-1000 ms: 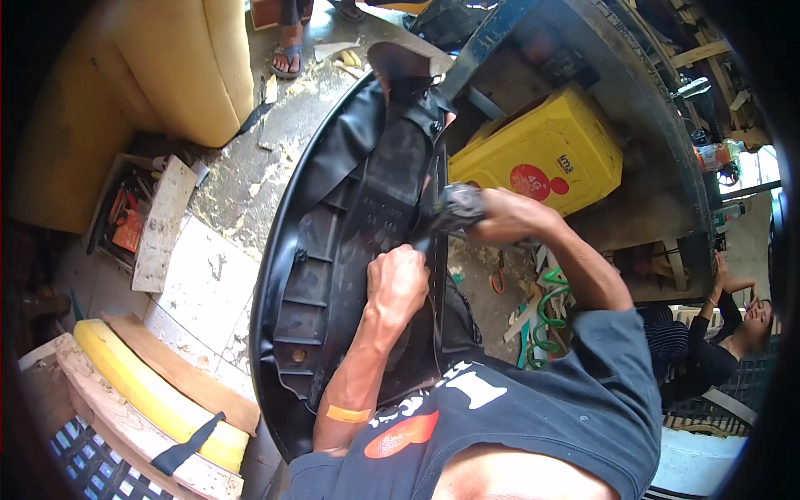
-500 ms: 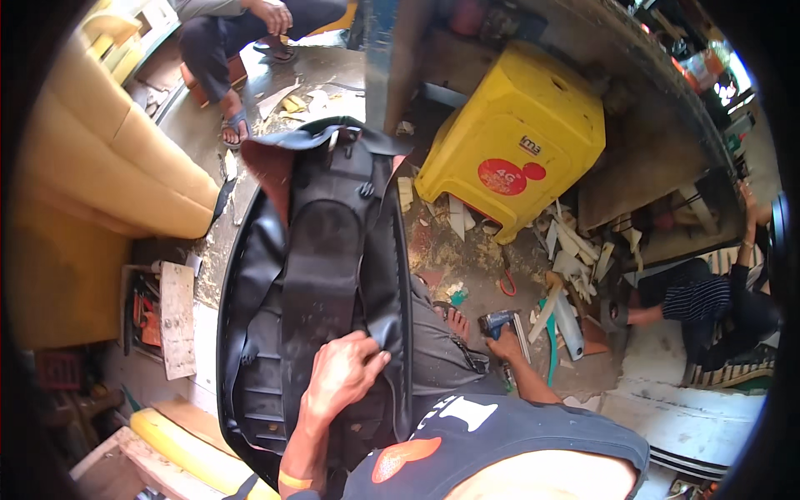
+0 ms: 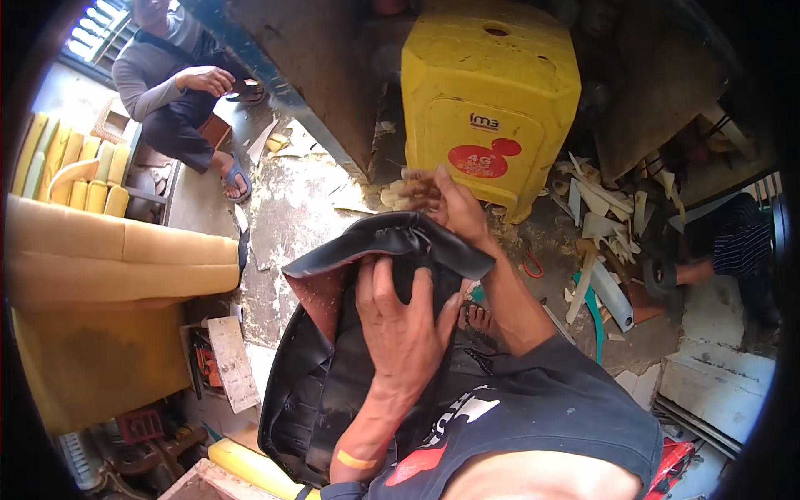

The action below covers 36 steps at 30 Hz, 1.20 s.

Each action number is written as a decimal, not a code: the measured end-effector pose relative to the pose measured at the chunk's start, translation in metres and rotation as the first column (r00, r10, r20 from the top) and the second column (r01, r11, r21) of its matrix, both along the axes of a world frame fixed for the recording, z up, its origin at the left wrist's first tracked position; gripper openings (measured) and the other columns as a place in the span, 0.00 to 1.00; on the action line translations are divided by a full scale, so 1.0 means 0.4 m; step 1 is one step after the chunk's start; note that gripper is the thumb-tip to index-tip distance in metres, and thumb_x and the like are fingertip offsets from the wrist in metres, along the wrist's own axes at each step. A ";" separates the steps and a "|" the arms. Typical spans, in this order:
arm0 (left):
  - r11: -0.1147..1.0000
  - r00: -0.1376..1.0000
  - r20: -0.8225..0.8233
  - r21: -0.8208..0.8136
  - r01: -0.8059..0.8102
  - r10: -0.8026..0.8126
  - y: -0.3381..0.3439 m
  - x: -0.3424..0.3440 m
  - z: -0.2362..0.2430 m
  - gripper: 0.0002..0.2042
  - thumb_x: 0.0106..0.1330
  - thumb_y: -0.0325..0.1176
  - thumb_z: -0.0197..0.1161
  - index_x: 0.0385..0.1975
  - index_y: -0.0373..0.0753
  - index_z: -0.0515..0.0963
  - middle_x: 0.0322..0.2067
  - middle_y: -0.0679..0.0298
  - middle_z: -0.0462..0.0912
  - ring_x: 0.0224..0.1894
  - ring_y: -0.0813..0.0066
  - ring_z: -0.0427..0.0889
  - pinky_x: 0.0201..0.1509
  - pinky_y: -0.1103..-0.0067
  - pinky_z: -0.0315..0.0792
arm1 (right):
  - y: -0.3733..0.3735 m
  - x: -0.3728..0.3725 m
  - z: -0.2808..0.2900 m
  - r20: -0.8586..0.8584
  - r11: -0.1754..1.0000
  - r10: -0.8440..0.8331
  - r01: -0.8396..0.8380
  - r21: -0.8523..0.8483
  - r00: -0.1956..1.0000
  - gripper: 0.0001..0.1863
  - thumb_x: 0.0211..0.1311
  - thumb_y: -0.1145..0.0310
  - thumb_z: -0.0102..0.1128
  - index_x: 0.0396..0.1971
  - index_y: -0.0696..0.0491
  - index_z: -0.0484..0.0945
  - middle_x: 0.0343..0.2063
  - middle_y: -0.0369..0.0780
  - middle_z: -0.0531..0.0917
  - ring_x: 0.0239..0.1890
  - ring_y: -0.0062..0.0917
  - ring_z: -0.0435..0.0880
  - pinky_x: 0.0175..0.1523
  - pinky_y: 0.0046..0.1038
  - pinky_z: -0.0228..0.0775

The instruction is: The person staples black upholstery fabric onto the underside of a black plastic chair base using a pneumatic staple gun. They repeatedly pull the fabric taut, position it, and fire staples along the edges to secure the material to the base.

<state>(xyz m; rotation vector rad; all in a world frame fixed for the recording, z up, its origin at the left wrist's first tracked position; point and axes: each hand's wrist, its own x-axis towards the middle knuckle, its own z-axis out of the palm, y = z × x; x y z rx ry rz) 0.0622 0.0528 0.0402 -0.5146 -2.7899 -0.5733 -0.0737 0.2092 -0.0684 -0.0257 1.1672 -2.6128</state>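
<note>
A black motorcycle seat lies underside up across my lap, its loose cover flap folded up at the far end and showing a brownish lining. My left hand, with an orange band at the wrist, grips the seat's far end, its fingers bent in under the flap. Just beyond that end is my right hand, held with fingers stretched out and blurred by motion. I see no tool in it. The flap hides part of the seat's inside.
A yellow plastic stool stands ahead, with foam and board scraps to its right. Tan upholstered foam is at the left, near a wooden-sided toolbox. One person squats at far left; another person's leg shows at right.
My right hand has let go of the blue staple gun and come up to the seat's far end. My left hand has moved forward to the flap. The seat's far end is nearer me.
</note>
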 end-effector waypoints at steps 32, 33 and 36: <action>0.914 0.996 -0.066 -0.398 -0.079 0.057 0.128 0.013 -0.171 0.14 0.59 0.50 0.73 0.34 0.48 0.81 0.70 0.59 0.70 0.77 0.41 0.58 0.54 0.39 0.63 | 0.164 0.199 0.076 -0.244 0.646 0.071 0.142 0.750 0.967 0.20 0.72 0.70 0.60 0.61 0.57 0.76 0.31 0.49 0.87 0.31 0.41 0.88 0.40 0.40 0.79; 0.916 0.996 -0.074 -0.394 -0.083 0.058 0.133 0.012 -0.171 0.13 0.60 0.49 0.72 0.33 0.48 0.81 0.70 0.59 0.70 0.77 0.41 0.58 0.54 0.38 0.63 | 0.156 0.207 0.086 -0.152 0.669 0.052 0.078 0.739 0.987 0.20 0.72 0.69 0.60 0.61 0.56 0.76 0.28 0.49 0.87 0.30 0.41 0.89 0.38 0.39 0.79; 0.931 0.996 -0.082 -0.359 -0.067 0.040 0.137 0.008 -0.172 0.11 0.61 0.46 0.71 0.32 0.48 0.81 0.68 0.60 0.71 0.77 0.43 0.59 0.56 0.37 0.61 | 0.149 0.233 0.107 -0.092 0.637 0.014 0.062 0.768 0.996 0.20 0.74 0.64 0.61 0.61 0.56 0.76 0.24 0.49 0.86 0.27 0.38 0.89 0.36 0.37 0.79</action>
